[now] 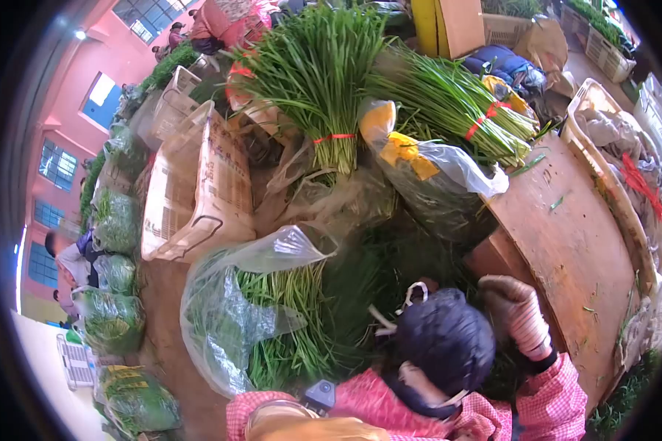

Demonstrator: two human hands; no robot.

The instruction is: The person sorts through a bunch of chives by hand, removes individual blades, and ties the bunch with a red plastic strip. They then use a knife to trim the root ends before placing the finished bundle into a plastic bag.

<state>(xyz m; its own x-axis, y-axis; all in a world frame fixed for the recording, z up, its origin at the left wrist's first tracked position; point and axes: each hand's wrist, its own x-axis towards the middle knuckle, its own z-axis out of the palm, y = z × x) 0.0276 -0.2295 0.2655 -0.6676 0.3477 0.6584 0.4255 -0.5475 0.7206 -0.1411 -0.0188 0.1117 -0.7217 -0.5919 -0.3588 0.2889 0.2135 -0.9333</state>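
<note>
A dark blue cap (445, 345) on a bowed head fills the lower middle, above pink checked clothing. Beside it my right hand (509, 301), in a brown glove with a pale wrap at the wrist, is raised with its fingers curled in and nothing visible in them. At the bottom edge my left hand (312, 428) shows only as a blurred orange-tan shape, its fingers hidden, close to a small grey device (320, 393). A clear plastic bag (217, 323) lies open beyond it, around long green leafy stalks (287, 316).
Bundles of green stalks (335, 88) tied with red bands stand ahead. A plastic crate (217, 184) is at the left, with several bagged greens (114, 323) past it. A wooden board (574, 228) and a crate with red ties (643, 187) occupy the right. Other people (73, 264) are farther left.
</note>
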